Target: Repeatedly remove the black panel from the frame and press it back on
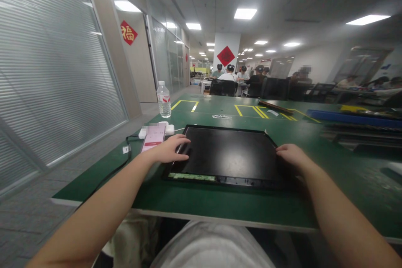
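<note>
A black display panel (232,150) lies flat on the green tabletop, its glossy face up. Along its near edge, toward the left, runs a strip of green circuit board (192,176). My left hand (171,149) rests at the panel's left edge, thumb and fingers spread apart, the fingertips over the border. At the opposite side, the bent fingers of my right hand (291,155) are closed together on the panel's right edge. Just left of my left hand is a phone (153,137) with a lit, pinkish screen.
Beyond the phone stand a water bottle (164,99) and a white charger (169,129) with a cable. A black cable (127,155) trails off the table's left side. Farther back are yellow tape marks, a dark strip (276,108) and a long blue bar (348,117). Several people sit at distant tables.
</note>
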Available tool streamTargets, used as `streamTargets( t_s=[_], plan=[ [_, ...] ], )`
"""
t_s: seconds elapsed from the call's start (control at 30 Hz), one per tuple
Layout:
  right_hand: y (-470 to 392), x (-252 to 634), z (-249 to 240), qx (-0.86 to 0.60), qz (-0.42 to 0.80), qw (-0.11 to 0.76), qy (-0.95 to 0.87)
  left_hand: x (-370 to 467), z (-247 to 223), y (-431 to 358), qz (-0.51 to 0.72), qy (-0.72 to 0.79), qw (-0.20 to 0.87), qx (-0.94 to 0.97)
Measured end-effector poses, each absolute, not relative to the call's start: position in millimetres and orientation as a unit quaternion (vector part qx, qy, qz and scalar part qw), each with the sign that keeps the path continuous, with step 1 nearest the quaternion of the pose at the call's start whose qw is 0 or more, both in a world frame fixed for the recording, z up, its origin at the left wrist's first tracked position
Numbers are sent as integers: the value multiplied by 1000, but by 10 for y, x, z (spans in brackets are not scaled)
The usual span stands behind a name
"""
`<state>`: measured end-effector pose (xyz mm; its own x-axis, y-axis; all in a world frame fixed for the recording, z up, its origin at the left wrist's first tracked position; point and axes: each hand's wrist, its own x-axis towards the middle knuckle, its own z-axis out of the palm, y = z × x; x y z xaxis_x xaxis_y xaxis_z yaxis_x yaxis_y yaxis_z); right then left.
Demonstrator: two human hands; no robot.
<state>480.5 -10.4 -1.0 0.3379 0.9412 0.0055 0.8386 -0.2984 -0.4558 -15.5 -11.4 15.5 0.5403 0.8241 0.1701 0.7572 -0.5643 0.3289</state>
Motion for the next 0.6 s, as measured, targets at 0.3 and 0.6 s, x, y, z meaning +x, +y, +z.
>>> streamTargets(
  t_s=[0.3,0.6],
  plan=[
    [-134,4784,-22,-786,159,196,-564,-179,269,-181,105,348,184,913],
    [-168,4733,50,-792,144,179,-566,-185,304,-195,101,333,188,918]
  ],
)
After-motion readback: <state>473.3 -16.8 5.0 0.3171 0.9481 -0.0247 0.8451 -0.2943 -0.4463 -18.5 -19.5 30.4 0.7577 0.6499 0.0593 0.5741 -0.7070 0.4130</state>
